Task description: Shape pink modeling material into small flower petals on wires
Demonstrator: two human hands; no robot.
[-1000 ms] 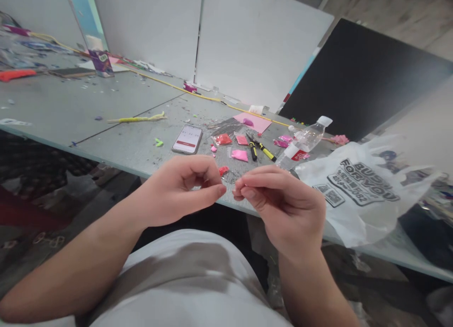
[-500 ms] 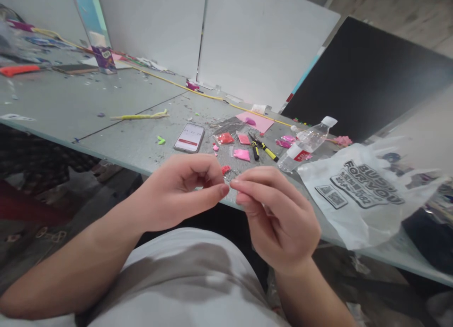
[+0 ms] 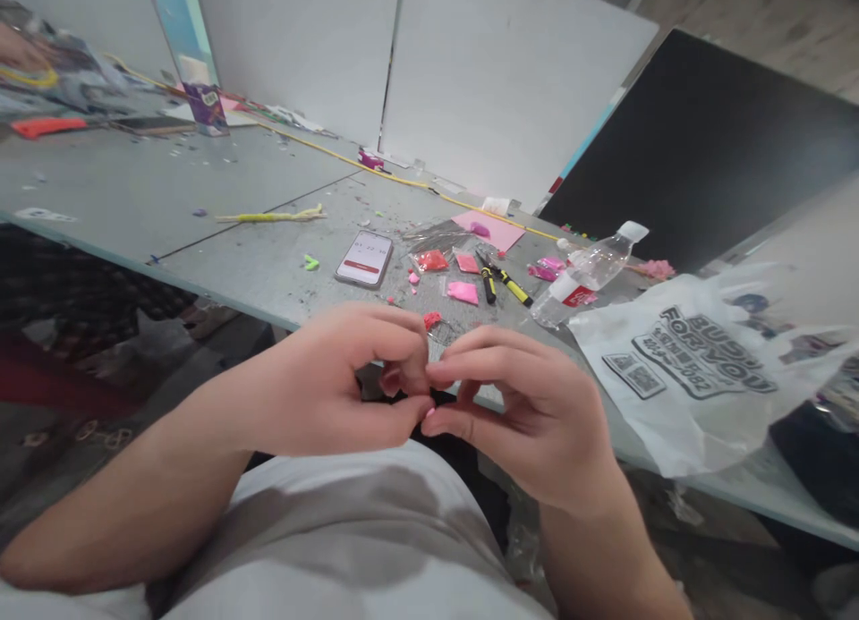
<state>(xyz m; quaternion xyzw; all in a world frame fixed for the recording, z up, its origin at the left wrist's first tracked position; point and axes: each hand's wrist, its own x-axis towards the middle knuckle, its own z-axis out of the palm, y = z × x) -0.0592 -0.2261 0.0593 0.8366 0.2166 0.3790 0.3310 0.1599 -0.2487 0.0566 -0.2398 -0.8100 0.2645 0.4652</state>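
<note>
My left hand (image 3: 335, 383) and my right hand (image 3: 530, 414) meet fingertip to fingertip over my lap, just short of the grey table's front edge (image 3: 268, 311). Both pinch together at the same spot, fingers curled. Whatever sits between the fingertips is too small to make out. Just beyond the hands a small red piece (image 3: 431, 319) lies on the table. Further back are little bags of red beads (image 3: 430, 260) and pink beads (image 3: 463, 292).
A phone (image 3: 364, 258) lies face up left of the bags. Yellow-handled pliers (image 3: 500, 282), a lying water bottle (image 3: 587, 271) and a printed white plastic bag (image 3: 698, 369) sit to the right. A yellow-green stem (image 3: 272, 216) lies further left. Another person's hand (image 3: 20, 52) shows far left.
Both hands have dropped lower and nearer to my body. The right hand has turned, its fingers now curling against the left fingertips. The view has shifted slightly.
</note>
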